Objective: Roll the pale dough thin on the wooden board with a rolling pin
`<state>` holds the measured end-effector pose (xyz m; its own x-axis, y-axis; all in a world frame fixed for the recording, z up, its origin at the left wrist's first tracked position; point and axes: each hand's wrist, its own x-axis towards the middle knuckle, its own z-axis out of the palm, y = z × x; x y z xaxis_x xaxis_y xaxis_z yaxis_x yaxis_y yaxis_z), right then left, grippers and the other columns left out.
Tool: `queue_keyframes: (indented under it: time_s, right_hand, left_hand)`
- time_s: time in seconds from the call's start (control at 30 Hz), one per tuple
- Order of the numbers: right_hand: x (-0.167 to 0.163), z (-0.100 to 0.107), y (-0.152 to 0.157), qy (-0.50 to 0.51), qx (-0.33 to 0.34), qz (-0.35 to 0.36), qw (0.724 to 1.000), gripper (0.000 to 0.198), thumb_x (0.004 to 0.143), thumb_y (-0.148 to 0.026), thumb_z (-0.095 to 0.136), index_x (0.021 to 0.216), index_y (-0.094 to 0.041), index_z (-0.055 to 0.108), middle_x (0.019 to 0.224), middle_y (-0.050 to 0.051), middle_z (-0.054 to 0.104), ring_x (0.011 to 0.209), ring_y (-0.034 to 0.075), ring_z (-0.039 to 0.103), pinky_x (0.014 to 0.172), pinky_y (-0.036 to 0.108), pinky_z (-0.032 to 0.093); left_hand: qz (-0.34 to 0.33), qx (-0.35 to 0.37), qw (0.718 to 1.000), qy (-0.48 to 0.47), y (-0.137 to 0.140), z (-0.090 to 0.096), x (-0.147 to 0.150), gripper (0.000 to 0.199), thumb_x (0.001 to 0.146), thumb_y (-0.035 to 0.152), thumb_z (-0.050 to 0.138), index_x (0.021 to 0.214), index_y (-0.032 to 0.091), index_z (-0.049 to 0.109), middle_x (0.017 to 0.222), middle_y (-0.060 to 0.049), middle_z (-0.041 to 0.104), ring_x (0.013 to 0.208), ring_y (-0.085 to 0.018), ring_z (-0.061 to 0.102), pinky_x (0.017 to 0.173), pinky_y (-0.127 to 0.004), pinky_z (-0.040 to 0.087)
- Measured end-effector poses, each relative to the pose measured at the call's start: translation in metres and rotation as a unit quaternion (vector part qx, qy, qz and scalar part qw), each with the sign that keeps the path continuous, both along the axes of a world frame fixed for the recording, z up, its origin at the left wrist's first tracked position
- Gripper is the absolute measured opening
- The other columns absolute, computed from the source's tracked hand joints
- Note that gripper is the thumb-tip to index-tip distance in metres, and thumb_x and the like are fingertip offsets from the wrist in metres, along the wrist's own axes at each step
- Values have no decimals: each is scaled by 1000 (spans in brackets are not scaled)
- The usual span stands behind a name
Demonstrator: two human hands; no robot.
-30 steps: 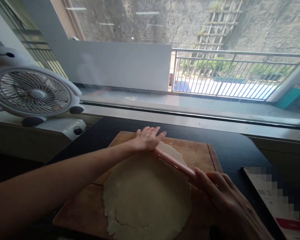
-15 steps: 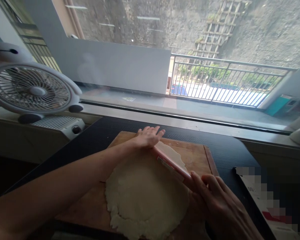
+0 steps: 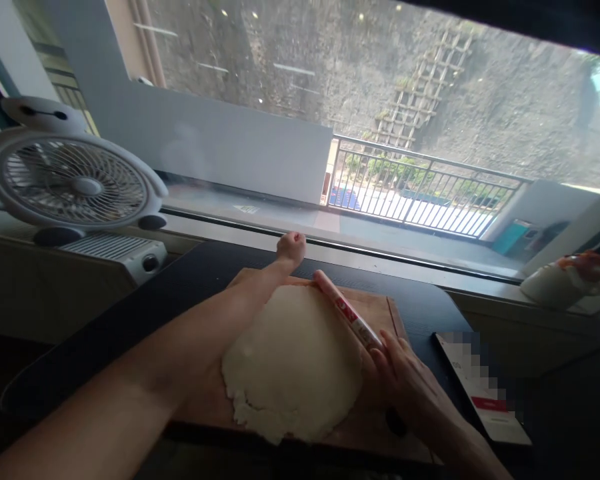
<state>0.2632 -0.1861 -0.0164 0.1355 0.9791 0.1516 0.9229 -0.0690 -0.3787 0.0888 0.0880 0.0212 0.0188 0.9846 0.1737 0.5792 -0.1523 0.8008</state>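
Note:
A flat, roughly round sheet of dough (image 3: 295, 353) with a ragged near edge lies on a wooden cutting board (image 3: 375, 303). Along its right side slants a pink rod (image 3: 330, 290) with a red and white printed label. My right hand (image 3: 405, 373) grips the near end of this rod. Beyond the far edge of the dough, my left hand (image 3: 292, 249) is raised in a fist, apart from the rod; whatever it may hold is hidden. My left forearm passes over the left part of the board.
The board rests on a dark table (image 3: 105, 327) beside a window. A white fan (image 3: 85, 183) stands at the left on a pale ribbed box (image 3: 115, 250). To the right lies a flat white item with a red band (image 3: 490, 404). A white pot (image 3: 555, 287) sits on the sill.
My left hand has left the far end of the rod, moved away toward the window and closed into a fist. My right hand still holds the rod. The view has shifted.

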Motion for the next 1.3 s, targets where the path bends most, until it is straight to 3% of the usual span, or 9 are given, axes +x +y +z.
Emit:
queue_keyframes:
  time_s: [0.13, 0.23, 0.33, 0.43, 0.63, 0.77, 0.97, 1.17, 1.3]
  right_hand:
    - [16, -2, -5, 108, -22, 21, 994, 33, 88, -44, 43, 106, -21, 58, 94, 5, 63, 83, 20, 60, 68, 26, 43]
    - [13, -4, 1, 158, -27, 47, 986, 32, 87, -45, 43, 86, -18, 61, 74, 1, 59, 66, 15, 52, 55, 23, 36]
    - [8, -8, 8, 205, -17, 44, 978, 34, 86, -46, 44, 78, -16, 59, 68, 0, 56, 59, 12, 46, 50, 22, 31]
    - [12, -13, 8, 256, -6, 14, 967, 34, 85, -47, 46, 75, -16, 57, 62, -1, 51, 55, 10, 43, 48, 21, 29]
    - [20, -18, 3, 380, -2, -5, 925, 36, 85, -52, 44, 75, -18, 50, 56, -5, 43, 47, 8, 38, 42, 20, 27]
    - [19, -20, 4, 388, -1, 2, 922, 35, 86, -52, 45, 78, -18, 53, 57, -5, 44, 47, 8, 39, 42, 20, 29]
    - [18, -17, 1, 383, -1, -11, 924, 38, 88, -53, 41, 84, -18, 55, 59, -5, 44, 47, 9, 42, 44, 21, 32]
    - [13, -1, -4, 252, 23, 37, 967, 37, 86, -47, 48, 105, -18, 61, 83, 3, 59, 76, 17, 56, 66, 27, 43]
    - [3, 7, -2, 140, 12, 130, 981, 27, 88, -41, 47, 102, -24, 62, 92, 2, 58, 79, 16, 57, 69, 26, 42]
  left_hand:
    - [-53, -94, 991, 83, -34, -3, -57, 23, 76, 37, 54, 73, 15, 60, 68, -5, 62, 65, -17, 59, 56, -25, 42]
    - [-112, -169, 972, 121, -51, 1, -69, 34, 65, 49, 65, 67, 15, 61, 60, -3, 59, 54, -16, 57, 49, -25, 43]
    - [-176, -227, 939, 188, -54, 10, -62, 51, 56, 63, 68, 68, 14, 61, 64, -6, 61, 57, -20, 60, 49, -27, 45]
    - [-223, -239, 919, 222, -49, 16, -49, 52, 49, 61, 73, 68, 14, 62, 69, -8, 64, 63, -22, 61, 51, -27, 45]
    - [-304, -250, 900, 189, -47, 15, -25, 44, 45, 46, 80, 77, 17, 68, 84, -7, 71, 77, -23, 65, 60, -26, 50]
    - [-335, -281, 887, 150, -46, 15, -23, 43, 48, 42, 80, 81, 17, 71, 88, -8, 72, 81, -25, 66, 65, -28, 53]
    - [-156, -279, 946, 43, -37, 3, -51, 45, 51, 41, 76, 88, 15, 67, 85, -8, 71, 76, -28, 67, 54, -29, 53]
    - [-213, -347, 913, 31, -64, -6, -105, 42, 54, 40, 74, 89, 17, 67, 83, -7, 71, 74, -24, 67, 53, -27, 52]
    - [-139, -208, 955, 161, -69, 10, -121, 32, 67, 41, 61, 84, 14, 67, 76, -8, 70, 68, -23, 66, 56, -29, 51]
